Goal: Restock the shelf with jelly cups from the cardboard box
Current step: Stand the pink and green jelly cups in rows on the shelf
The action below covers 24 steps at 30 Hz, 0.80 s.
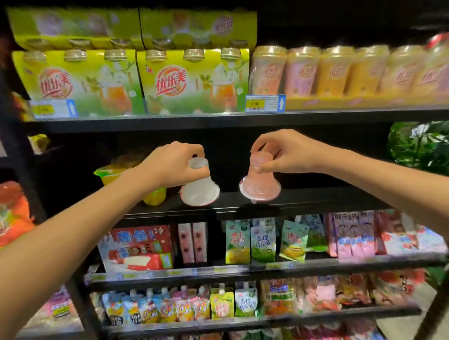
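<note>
White cup under left grip; pink cup under right grip.

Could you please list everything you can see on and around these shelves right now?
white jelly cup: one, whitish, upside down, at middle shelf front
pink jelly cup: one, pink, upside down, right of it
yellow jelly cups: at least two, yellow, behind left forearm
green drink packs: several, upper shelf left
tall cups: a row, orange-pink, upper shelf right
snack pouches: many, mixed colours, lower shelves
left hand: grips white cup
right hand: grips pink cup
</note>
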Each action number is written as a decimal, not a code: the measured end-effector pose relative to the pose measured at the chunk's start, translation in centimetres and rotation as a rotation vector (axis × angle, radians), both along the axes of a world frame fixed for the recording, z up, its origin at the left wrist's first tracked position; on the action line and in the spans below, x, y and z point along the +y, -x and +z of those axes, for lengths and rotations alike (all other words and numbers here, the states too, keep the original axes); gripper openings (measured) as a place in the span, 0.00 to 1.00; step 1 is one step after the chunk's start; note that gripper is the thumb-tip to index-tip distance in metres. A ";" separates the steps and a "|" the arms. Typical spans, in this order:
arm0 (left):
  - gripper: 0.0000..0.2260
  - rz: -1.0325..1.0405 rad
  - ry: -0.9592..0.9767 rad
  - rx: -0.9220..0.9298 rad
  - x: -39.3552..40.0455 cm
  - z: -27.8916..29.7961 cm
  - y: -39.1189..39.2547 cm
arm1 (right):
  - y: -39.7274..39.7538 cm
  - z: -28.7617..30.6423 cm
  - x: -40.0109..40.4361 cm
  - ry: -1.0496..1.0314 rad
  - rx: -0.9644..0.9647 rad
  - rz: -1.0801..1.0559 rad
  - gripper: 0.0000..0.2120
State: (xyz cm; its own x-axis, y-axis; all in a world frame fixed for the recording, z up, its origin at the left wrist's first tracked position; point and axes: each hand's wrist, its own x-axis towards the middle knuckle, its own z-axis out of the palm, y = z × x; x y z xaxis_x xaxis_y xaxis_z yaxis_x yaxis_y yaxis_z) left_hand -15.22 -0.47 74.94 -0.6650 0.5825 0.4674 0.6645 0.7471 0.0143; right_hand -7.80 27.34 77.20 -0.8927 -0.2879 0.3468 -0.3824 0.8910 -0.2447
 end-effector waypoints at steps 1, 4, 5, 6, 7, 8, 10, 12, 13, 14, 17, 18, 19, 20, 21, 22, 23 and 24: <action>0.15 0.002 0.003 0.002 0.1 0.3 0.3 | 0.5 0.2 0.0 0.005 0.007 -0.001 0.19; 0.15 0.016 0.003 -0.013 0.3 0.7 1.3 | 1.9 0.6 -0.1 0.038 0.005 -0.010 0.20; 0.15 0.021 0.007 -0.016 0.4 0.8 1.7 | 2.4 0.6 -0.1 0.048 0.002 -0.014 0.20; 0.15 0.026 0.016 -0.022 0.5 0.7 2.1 | 2.9 0.6 -0.1 0.055 0.001 -0.019 0.20; 0.15 0.032 0.022 -0.028 0.6 0.6 2.4 | 3.3 0.6 -0.1 0.060 -0.001 -0.022 0.20; 0.15 0.039 0.027 -0.039 0.6 0.4 2.9 | 3.8 0.4 -0.2 0.066 -0.003 -0.023 0.20; 0.15 0.059 0.038 -0.069 0.7 -0.2 3.8 | 4.7 -0.2 -0.4 0.076 -0.010 -0.026 0.20; 0.15 0.088 0.064 -0.096 0.8 -0.9 4.7 | 5.6 -1.0 -0.7 0.084 -0.031 -0.031 0.20; 0.16 0.107 0.079 -0.106 0.8 -1.3 5.1 | 6.1 -1.5 -0.9 0.085 -0.047 -0.033 0.21; 0.16 0.127 0.090 -0.117 0.9 -1.7 5.4 | 6.5 -1.9 -1.1 0.086 -0.062 -0.036 0.21; 0.18 0.181 0.113 -0.157 1.4 -2.6 6.5 | 7.7 -3.3 -1.6 0.084 -0.094 -0.038 0.21; 0.19 0.197 0.131 -0.166 1.6 -2.9 6.9 | 8.2 -3.9 -1.8 0.081 -0.104 -0.038 0.21; 0.19 0.214 0.153 -0.176 1.8 -3.2 7.2 | 8.7 -4.5 -1.9 0.081 -0.118 -0.041 0.21; 0.19 0.232 0.175 -0.184 2.1 -3.5 7.5 | 9.2 -5.1 -2.0 0.086 -0.133 -0.044 0.21; 0.20 0.250 0.190 -0.192 2.3 -3.8 7.8 | 9.7 -5.7 -2.0 0.093 -0.148 -0.045 0.21; 0.20 0.265 0.195 -0.197 2.5 -4.1 8.0 | 10.3 -6.2 -2.0 0.102 -0.159 -0.044 0.21; 0.20 0.274 0.191 -0.200 2.7 -4.3 8.2 | 10.8 -6.7 -2.0 0.115 -0.164 -0.042 0.21; 0.20 0.277 0.180 -0.201 2.8 -4.5 8.4 | 11.3 -7.0 -2.0 0.130 -0.164 -0.042 0.21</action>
State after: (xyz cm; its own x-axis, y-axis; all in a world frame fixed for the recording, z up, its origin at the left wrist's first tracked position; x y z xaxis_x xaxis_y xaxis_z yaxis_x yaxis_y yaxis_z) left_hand -23.63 2.32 70.44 -0.8769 0.4284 0.2180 0.4340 0.9006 -0.0241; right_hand -19.12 25.31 70.25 -0.9504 -0.2114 0.2281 -0.2913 0.8622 -0.4145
